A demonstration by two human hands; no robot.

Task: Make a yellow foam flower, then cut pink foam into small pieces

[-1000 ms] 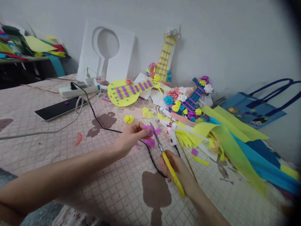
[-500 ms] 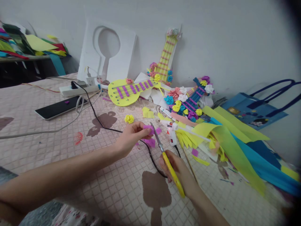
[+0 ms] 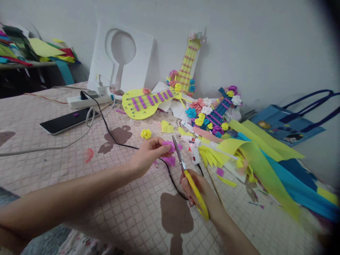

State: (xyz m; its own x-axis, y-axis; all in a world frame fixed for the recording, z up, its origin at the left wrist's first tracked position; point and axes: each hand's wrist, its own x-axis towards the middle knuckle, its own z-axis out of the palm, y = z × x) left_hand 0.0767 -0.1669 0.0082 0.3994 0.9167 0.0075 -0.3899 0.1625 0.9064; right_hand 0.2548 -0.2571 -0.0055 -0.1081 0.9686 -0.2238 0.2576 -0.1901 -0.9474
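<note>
My left hand (image 3: 149, 154) pinches a small piece of purple crepe paper (image 3: 168, 144) between thumb and fingers. In my right hand (image 3: 198, 187) is a pair of yellow-handled scissors (image 3: 194, 188), their blades pointing up and away beside the paper's right edge. More purple paper (image 3: 170, 161) lies on the table just below my left fingertips. A yellow paper flower (image 3: 146, 134) sits beyond my left hand, with yellow paper squares (image 3: 167, 126) to its right. A white glue gun (image 3: 195, 152) lies just past the scissors.
A black cord (image 3: 170, 173) runs under my left hand. A tablet-like black slab (image 3: 69, 121) and a power strip (image 3: 87, 101) lie left. Paper guitars, one yellow (image 3: 143, 104) and one blue (image 3: 216, 115), stand at the back. Yellow crepe strips (image 3: 260, 163) and a blue bag (image 3: 289, 124) fill the right.
The scissors have shifted slightly to the right, their tips a little farther from my left fingers. My left hand and the purple paper have barely moved.
</note>
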